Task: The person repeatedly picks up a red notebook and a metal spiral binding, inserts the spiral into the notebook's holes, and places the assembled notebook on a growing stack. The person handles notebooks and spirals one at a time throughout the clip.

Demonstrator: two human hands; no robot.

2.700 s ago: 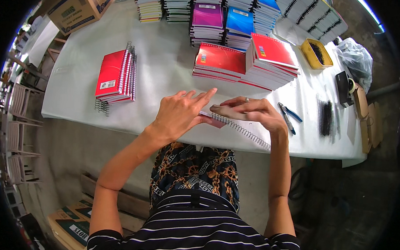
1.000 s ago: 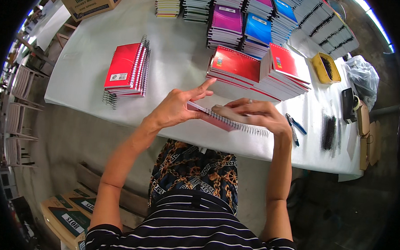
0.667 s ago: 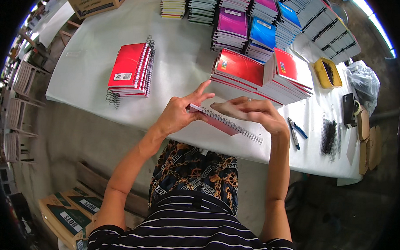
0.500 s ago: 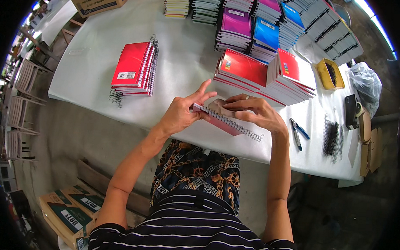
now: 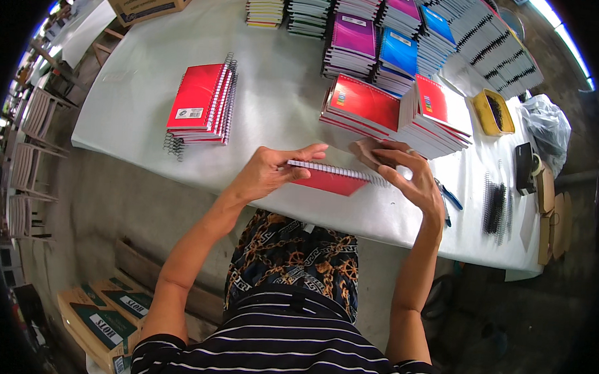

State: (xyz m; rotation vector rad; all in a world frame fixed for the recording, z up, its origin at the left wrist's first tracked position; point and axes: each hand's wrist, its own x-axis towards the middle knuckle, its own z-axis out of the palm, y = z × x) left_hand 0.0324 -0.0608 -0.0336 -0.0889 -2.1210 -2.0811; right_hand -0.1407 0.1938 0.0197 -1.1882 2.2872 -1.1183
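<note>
My left hand (image 5: 263, 174) pinches a red spiral notebook (image 5: 333, 181) by its left end, thumb below and fingers above. The notebook is held tilted over the table's near edge, its wire coil (image 5: 353, 173) running along the upper edge and sticking out past the right end. My right hand (image 5: 411, 170) is just beyond that end, holding a flat brownish piece (image 5: 365, 152) under its fingers, material unclear. Its thumb stands apart, near the coil's loose end. To the left lies a stack of red spiral notebooks (image 5: 198, 98) with coil ends sticking out.
Behind my right hand are red notebooks (image 5: 365, 103) and a taller pile (image 5: 434, 122). Purple (image 5: 354, 36) and blue (image 5: 398, 50) stacks stand farther back. At right are blue-handled pliers (image 5: 452, 197), loose coils (image 5: 497, 207), a yellow tub (image 5: 494, 113) and a tape dispenser (image 5: 526, 167).
My right hand has moved right, lifting the brownish piece off the coil. The notebook has tipped so more of its red cover shows. Its coil sticks out less clearly, partly blurred.
</note>
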